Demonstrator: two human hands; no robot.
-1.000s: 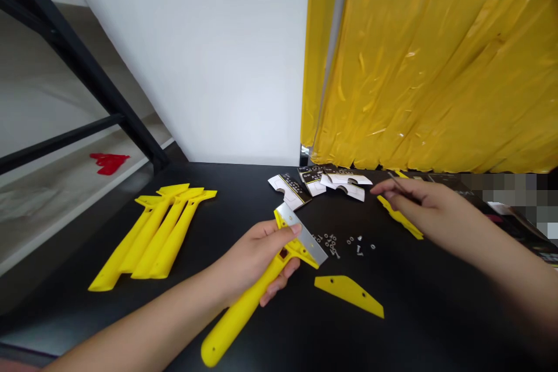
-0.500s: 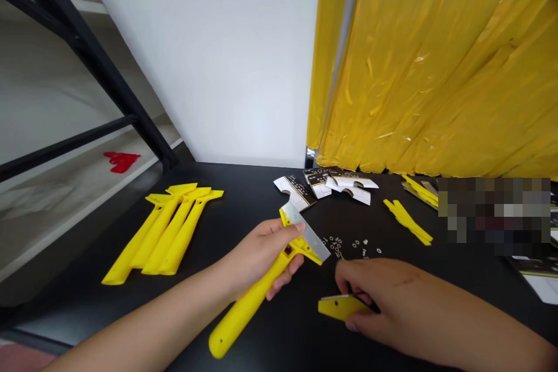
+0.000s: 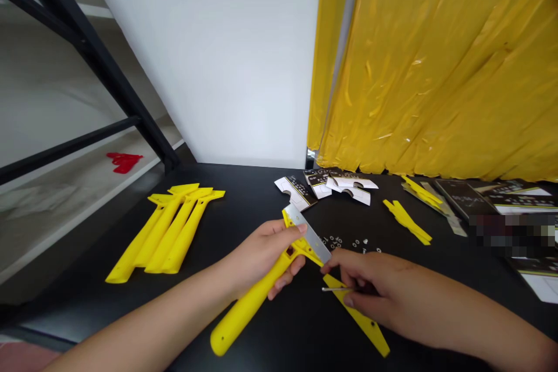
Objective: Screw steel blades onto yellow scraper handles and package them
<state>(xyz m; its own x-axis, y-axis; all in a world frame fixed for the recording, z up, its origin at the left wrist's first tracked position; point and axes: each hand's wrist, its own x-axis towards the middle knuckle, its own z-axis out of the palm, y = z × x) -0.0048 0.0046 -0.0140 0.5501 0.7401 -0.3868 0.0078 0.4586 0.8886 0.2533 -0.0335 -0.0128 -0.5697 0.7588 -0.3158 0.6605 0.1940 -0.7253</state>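
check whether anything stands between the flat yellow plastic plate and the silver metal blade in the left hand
Yes, the right hand: a fingertip is at the lower corner of the silver metal blade, and its thin metal rod crosses in front of the flat yellow plastic plate's upper end. Nothing else visible intervenes.

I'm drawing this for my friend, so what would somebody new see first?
Probably the big, shiny yellow sheeting at the upper right. Next might be the yellow tool with its metal blade, in the left hand near the middle. A bunch of yellow handles stands out too, lying on the left part of the black table.
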